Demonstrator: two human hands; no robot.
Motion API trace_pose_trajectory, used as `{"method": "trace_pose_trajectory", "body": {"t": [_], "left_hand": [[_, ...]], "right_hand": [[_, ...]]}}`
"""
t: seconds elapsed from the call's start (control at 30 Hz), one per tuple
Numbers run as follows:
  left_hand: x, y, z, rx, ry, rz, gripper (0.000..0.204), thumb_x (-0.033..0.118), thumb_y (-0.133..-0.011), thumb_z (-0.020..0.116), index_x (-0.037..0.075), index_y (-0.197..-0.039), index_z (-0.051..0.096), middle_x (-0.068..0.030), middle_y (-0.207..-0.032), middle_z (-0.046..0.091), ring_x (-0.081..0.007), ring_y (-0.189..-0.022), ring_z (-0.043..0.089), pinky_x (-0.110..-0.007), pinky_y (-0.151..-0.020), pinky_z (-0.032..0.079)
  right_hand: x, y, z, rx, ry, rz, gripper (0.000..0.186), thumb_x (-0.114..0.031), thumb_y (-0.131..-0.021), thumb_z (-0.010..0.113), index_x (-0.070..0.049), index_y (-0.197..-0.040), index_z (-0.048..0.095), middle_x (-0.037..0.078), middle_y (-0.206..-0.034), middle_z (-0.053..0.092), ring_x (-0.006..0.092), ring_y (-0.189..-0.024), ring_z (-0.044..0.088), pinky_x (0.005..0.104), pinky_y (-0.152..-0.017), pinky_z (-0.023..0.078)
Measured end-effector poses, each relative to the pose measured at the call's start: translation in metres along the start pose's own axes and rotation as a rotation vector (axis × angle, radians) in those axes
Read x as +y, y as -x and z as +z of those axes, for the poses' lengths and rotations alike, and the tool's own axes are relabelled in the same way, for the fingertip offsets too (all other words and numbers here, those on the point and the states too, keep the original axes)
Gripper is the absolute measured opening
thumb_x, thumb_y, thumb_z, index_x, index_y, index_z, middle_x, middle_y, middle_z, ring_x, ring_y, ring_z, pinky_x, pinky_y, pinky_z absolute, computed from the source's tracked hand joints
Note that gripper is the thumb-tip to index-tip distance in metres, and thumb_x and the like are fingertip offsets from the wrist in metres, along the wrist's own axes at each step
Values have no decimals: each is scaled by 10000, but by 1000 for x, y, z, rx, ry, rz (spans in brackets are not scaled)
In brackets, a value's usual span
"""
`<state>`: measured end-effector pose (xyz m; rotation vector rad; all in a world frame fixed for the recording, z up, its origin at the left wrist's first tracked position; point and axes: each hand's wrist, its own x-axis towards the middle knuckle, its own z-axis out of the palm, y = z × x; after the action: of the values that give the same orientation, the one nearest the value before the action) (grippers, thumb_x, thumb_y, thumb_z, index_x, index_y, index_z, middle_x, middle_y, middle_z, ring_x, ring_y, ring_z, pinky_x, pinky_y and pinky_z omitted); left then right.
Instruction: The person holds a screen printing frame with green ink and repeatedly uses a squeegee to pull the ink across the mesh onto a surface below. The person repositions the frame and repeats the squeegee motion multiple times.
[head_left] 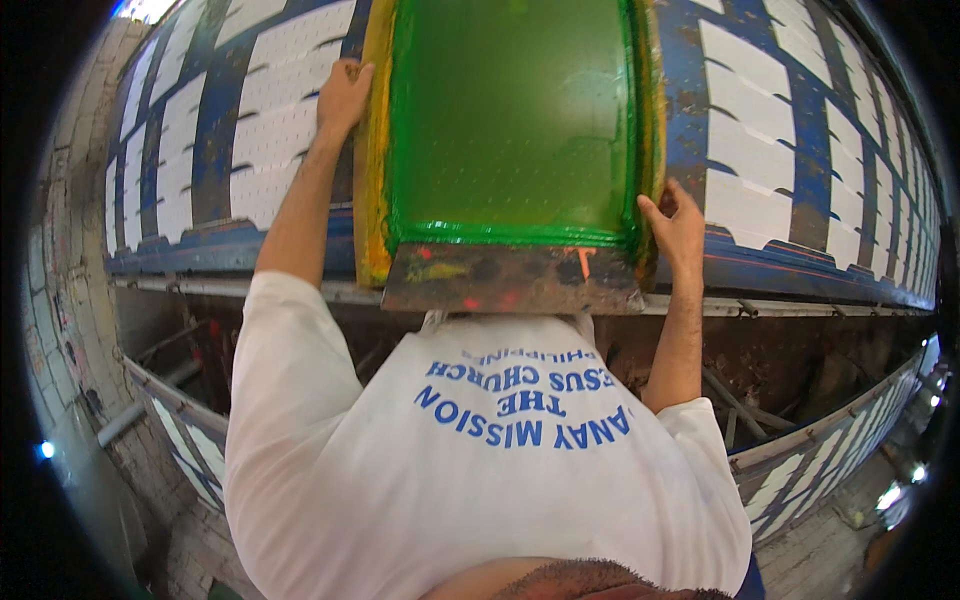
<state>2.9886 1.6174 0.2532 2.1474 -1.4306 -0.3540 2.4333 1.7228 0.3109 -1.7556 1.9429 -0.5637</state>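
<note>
A screen printing frame [372,215] with yellow-stained side bars and a green mesh [515,120] lies on the long table in front of me. Glossy green ink lines the inner edges of the mesh. My left hand [345,97] is closed on the frame's left bar, towards its far part. Lower down on the opposite bar, my right hand [675,222] grips the edge between thumb and fingers. A dark, paint-stained board [510,280] spans the frame's near end, close to my chest.
White pieces [750,130] lie in rows on the blue, worn table [225,115] on both sides of the frame. A metal rail [770,308] runs along the table's near edge. Behind me stands another table [800,480] with white pieces. A block wall [60,310] rises at left.
</note>
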Motion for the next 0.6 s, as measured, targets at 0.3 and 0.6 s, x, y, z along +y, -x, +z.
{"method": "trace_pose_trajectory", "body": {"t": [0.3, 0.6], "left_hand": [[-3, 2, 11, 98, 110, 44, 437, 419, -971, 696, 24, -1156, 665, -251, -1065, 750, -444, -1049, 707, -509, -922, 553], [11, 4, 2, 39, 162, -1, 418, 423, -958, 696, 33, -1105, 660, -226, -974, 749, -436, -972, 716, -525, -860, 559]], "right_hand": [[-100, 92, 11, -675, 23, -721, 616, -289, -851, 851, -24, -1373, 658, 172, -1406, 633, 379, -1302, 600, 464, -1082, 505], [-137, 111, 43, -447, 362, -756, 587, 6, -723, 715, -29, -1308, 683, 139, -1246, 715, 328, -1169, 674, 438, -990, 546]]}}
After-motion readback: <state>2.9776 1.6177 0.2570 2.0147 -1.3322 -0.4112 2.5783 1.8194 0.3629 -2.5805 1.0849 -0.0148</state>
